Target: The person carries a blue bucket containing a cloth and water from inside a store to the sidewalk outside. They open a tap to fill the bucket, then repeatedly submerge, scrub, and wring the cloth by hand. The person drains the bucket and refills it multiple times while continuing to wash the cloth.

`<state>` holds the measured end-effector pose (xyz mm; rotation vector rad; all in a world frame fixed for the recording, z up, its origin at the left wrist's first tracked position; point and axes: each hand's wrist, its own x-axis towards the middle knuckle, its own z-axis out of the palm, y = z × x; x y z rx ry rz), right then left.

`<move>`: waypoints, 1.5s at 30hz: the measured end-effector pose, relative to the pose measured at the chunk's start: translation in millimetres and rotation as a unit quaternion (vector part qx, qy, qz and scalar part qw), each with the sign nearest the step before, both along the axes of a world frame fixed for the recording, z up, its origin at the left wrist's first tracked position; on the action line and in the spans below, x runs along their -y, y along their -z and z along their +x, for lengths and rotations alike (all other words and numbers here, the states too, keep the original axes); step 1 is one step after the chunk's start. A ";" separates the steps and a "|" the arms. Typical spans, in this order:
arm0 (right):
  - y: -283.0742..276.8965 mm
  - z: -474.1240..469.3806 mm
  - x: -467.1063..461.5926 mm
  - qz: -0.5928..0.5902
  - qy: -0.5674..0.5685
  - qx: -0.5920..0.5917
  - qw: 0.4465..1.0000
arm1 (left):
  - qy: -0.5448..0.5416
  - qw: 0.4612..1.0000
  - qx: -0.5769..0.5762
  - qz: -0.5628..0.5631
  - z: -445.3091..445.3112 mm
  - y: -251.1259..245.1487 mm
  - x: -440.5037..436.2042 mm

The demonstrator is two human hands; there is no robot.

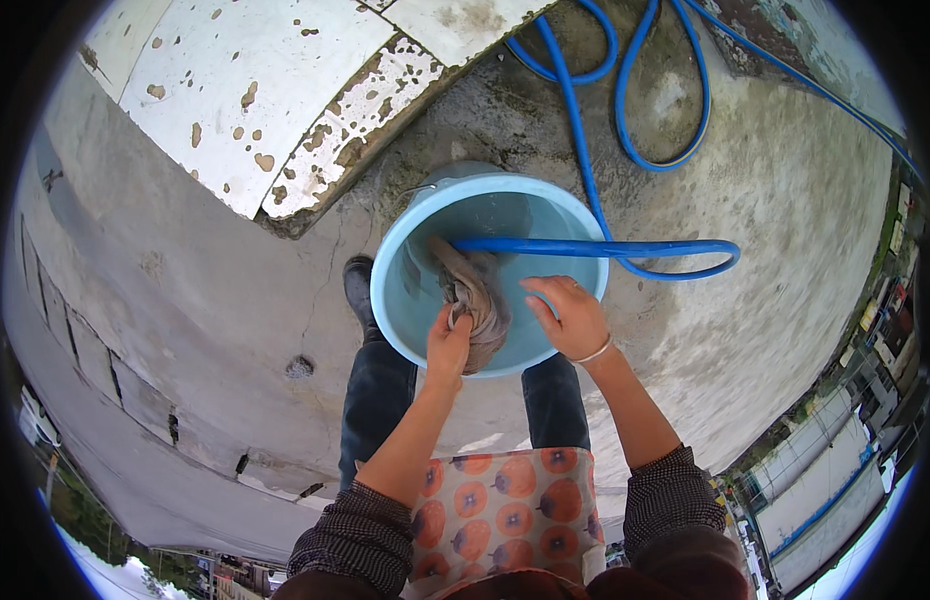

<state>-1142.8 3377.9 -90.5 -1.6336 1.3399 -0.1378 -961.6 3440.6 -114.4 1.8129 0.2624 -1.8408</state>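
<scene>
A light blue plastic bucket (394, 319) stands on the concrete between my legs, with water in it. My left hand (449, 346) grips a wet, twisted greyish-brown cloth (476, 296), which hangs within the bucket. Over the bucket's right side is my right hand (570, 315), its fingers apart and nothing in them; a pale bracelet circles that wrist. A blue hose (540, 246) crosses the right rim, and its end lies by the top of the cloth.
Loops of the hose (622, 112) lie on stained concrete (757, 187) beyond the bucket. At the upper left juts a chipped white slab (247, 97) with a worn edge. My dark boot (360, 289) is beside the bucket's left side. Buildings (817, 457) show at the lower right rim.
</scene>
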 end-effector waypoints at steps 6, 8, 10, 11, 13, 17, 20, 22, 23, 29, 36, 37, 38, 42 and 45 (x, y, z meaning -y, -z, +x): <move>91.2 37.8 -29.4 0.326 0.187 0.087 0.923 | 0.110 0.989 -0.096 -0.039 2.3 -0.1 -7.2; 89.0 37.4 -37.3 0.335 0.187 0.075 0.921 | 0.114 0.989 -0.097 -0.009 2.6 2.9 -12.6; 68.1 35.3 -38.2 0.295 0.122 -0.012 0.948 | 0.132 0.989 -0.064 -0.021 2.0 8.2 -16.9; 51.9 33.7 -35.9 0.250 0.057 -0.092 0.962 | 0.153 0.987 -0.021 -0.039 1.5 10.6 -18.7; 16.6 31.5 -23.6 0.065 -0.065 -0.162 0.982 | 0.239 0.964 0.067 -0.098 2.5 13.1 -20.8; -32.8 -13.4 35.4 -0.269 -0.087 -0.124 0.951 | 0.354 0.921 0.106 -0.123 7.1 9.4 -18.1; -29.7 -79.4 97.7 -0.245 -0.143 -0.206 0.937 | 0.347 0.923 0.107 -0.126 10.7 6.2 -11.8; -19.8 -118.4 123.7 -0.208 -0.196 -0.241 0.927 | 0.367 0.911 0.125 -0.142 11.7 3.4 -9.6; -16.4 -134.0 131.0 -0.175 -0.238 -0.250 0.922 | 0.386 0.901 0.132 -0.146 11.3 1.9 -9.3; -53.7 -146.3 82.0 -0.080 -0.401 -0.315 0.856 | 0.411 0.886 0.090 -0.194 4.5 -4.2 -8.9; -109.0 -42.7 -58.9 -0.099 -0.194 -0.203 0.955 | 0.197 0.977 -0.015 -0.079 -4.5 -12.1 -16.0; -110.7 -30.6 -74.5 -0.074 -0.166 -0.175 0.968 | 0.185 0.982 -0.026 -0.020 -4.7 -13.0 -18.0; -113.0 -26.1 -87.8 -0.010 -0.155 -0.150 0.976 | 0.168 0.984 -0.051 0.031 -4.0 -13.0 -19.0; -72.1 -91.5 -126.0 0.079 0.026 -0.096 0.992 | 0.134 0.981 -0.095 0.107 3.6 -11.7 -18.7; -28.3 -178.7 -171.2 0.143 0.214 -0.477 0.840 | 0.007 0.990 -0.104 0.097 8.5 -10.4 -14.3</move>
